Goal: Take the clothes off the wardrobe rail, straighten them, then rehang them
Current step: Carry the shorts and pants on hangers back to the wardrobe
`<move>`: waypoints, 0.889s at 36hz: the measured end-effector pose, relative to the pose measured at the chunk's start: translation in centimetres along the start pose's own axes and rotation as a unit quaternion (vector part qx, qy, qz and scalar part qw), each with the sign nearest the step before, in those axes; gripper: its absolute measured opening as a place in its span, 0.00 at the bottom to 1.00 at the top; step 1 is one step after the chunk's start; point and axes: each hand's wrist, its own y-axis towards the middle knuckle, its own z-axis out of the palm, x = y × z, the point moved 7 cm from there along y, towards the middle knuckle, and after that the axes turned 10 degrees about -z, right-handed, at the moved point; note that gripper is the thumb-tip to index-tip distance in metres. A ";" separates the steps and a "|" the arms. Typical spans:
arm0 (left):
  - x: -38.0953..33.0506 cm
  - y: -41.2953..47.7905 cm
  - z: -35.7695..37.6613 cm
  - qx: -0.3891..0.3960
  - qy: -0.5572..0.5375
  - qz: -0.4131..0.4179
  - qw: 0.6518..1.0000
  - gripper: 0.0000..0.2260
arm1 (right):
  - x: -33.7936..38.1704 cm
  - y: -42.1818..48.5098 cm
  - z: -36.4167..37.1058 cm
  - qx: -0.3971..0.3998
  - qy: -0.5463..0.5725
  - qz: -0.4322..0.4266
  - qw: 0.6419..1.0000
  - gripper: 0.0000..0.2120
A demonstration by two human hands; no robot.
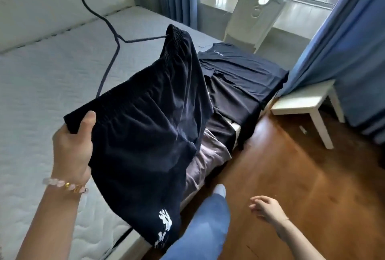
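Observation:
My left hand [73,147] grips the waistband corner of dark navy shorts [141,138] with a white print near the hem. The shorts hang on a dark wire hanger [108,30]; one hanger arm pokes into the far end of the waistband, and the hook points up. My right hand [264,207] hangs low over the floor, fingers relaxed, holding nothing. Behind the shorts, dark T-shirts [239,72] and a grey-brown garment [206,159] lie spread along the edge of the bed.
The white mattress [52,82] fills the left. A white chair [254,19] stands by the window, a small white table [306,101] beside blue curtains [350,40]. Wooden floor [302,176] lies to the right. My blue-jeaned leg [208,224] is at the bottom.

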 end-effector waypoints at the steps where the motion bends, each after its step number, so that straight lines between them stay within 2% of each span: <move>1: 0.0 0.5 2.0 0.007 0.002 -0.005 1.000 0.12 | 1.5 1.5 -0.8 -0.007 0.005 -0.014 1.000 0.10; 5: 0.1 3.3 9.5 0.026 0.023 -0.026 0.999 0.11 | 6.2 7.0 -3.7 -0.032 0.036 -0.039 0.998 0.11; 13: -1.8 8.5 22.0 0.043 0.050 -0.043 0.997 0.10 | 9.7 15.4 -7.8 -0.034 0.061 0.022 0.997 0.12; 17: -3.2 10.5 26.1 0.032 0.060 -0.042 0.997 0.11 | 9.0 18.0 -9.8 -0.018 0.023 0.049 0.998 0.11; 20: -3.7 12.2 28.3 0.022 0.058 -0.050 0.997 0.07 | 8.4 20.3 -11.3 0.010 -0.029 0.066 0.997 0.10; 25: -3.7 14.3 31.5 -0.027 0.076 -0.055 0.995 0.09 | 11.3 26.8 -13.9 0.036 -0.058 0.073 0.995 0.07; 29: -3.6 15.2 34.4 -0.086 0.091 -0.070 0.990 0.13 | 17.7 33.1 -13.7 0.076 -0.086 0.050 0.992 0.08; 32: -3.1 15.5 35.7 -0.150 0.071 -0.097 0.981 0.11 | 22.9 38.6 -13.7 0.111 -0.128 0.040 0.985 0.11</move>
